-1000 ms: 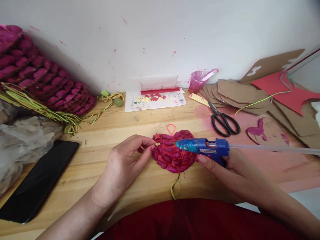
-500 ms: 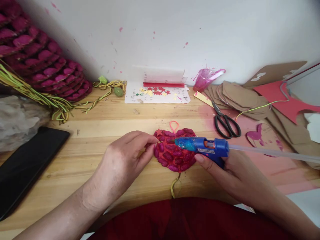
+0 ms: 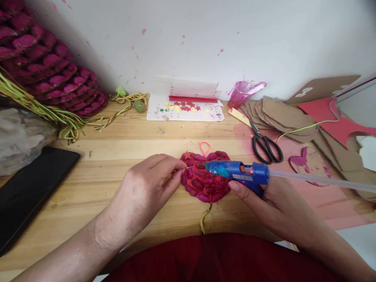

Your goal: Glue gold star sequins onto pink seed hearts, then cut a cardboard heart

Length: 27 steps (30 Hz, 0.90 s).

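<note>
A heart-shaped ornament (image 3: 209, 184) covered in magenta shells or seeds lies flat on the wooden table, with a pink loop (image 3: 205, 149) on top and a yellow-green thread (image 3: 203, 222) below. Near its upper left lobe sits a red star (image 3: 187, 156). My left hand (image 3: 152, 176) pinches thumb and fingertips together at the ornament's left edge; a tiny yellowish bit shows there, too small to name. My right hand (image 3: 264, 203) is wrapped around a blue glue gun (image 3: 241, 171), whose nozzle points left over the ornament. A clear glue stick (image 3: 308, 179) sticks out of its back.
Black-handled scissors (image 3: 266, 147) lie at right by stacked cardboard pieces (image 3: 282, 115) and a painted cardboard heart (image 3: 311, 164). At the back are a sheet with small stars (image 3: 185, 107) and a pink-stained cup (image 3: 240, 94). A black phone-like slab (image 3: 38, 192) lies left.
The view has shifted very slightly. Both hands, the glue gun and the ornament look almost unmoved.
</note>
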Tool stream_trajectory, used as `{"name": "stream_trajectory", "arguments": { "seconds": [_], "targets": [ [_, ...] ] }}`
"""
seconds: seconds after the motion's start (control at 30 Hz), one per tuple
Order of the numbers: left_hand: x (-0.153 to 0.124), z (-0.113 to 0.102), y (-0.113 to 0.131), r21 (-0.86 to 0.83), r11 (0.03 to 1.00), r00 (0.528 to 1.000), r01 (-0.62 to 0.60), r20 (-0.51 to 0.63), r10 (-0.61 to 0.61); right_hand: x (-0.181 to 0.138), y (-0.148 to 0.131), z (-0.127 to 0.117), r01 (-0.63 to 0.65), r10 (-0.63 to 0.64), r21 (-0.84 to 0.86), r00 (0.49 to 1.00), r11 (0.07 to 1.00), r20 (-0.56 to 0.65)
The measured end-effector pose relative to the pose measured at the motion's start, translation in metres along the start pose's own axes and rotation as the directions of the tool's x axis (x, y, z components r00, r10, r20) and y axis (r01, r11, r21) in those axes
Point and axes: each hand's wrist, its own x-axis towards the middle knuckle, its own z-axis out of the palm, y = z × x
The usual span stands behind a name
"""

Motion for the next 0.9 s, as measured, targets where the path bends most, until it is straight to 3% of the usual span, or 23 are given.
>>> {"name": "stream_trajectory", "arguments": {
  "seconds": [0.53,0.9],
  "targets": [
    [-0.001,0.001,-0.002,0.036,0.996,0.997,-0.08,-0.015,0.08,-0.005,0.003,-0.002,-0.029,0.029,-0.036,0.999,0.999,-0.015],
    [-0.001,0.005,-0.005,0.138,0.968,0.977,-0.208,-0.017,0.212,0.0,0.004,-0.011,0.023,-0.021,-0.023,0.996,0.999,0.082]
  ]
}}
